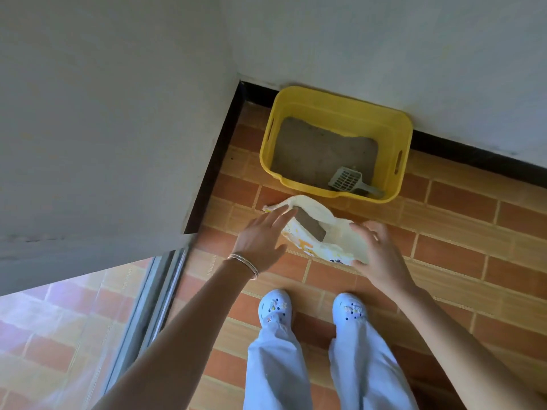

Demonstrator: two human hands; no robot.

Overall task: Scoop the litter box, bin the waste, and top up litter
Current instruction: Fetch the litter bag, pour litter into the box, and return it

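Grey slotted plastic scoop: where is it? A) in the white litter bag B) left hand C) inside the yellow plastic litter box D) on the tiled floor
C: the grey slotted plastic scoop lies on the litter in the yellow plastic litter box, at its near right corner.

The litter box (340,113) at 1 o'clock is bright yellow. The litter (313,152) in it is grey-brown. The scoop (344,179) is grey with rows of little holes. The litter bag (334,247) in the middle is creamy white with orange and yellow shapes, maybe a picture. The floor (461,202) is orange-brown bricks with pale lines. The wall (384,39) is white, with a black strip (473,155) at its bottom. At 6 o'clock, the shoes (275,309) and trousers (275,374) are pale blue.
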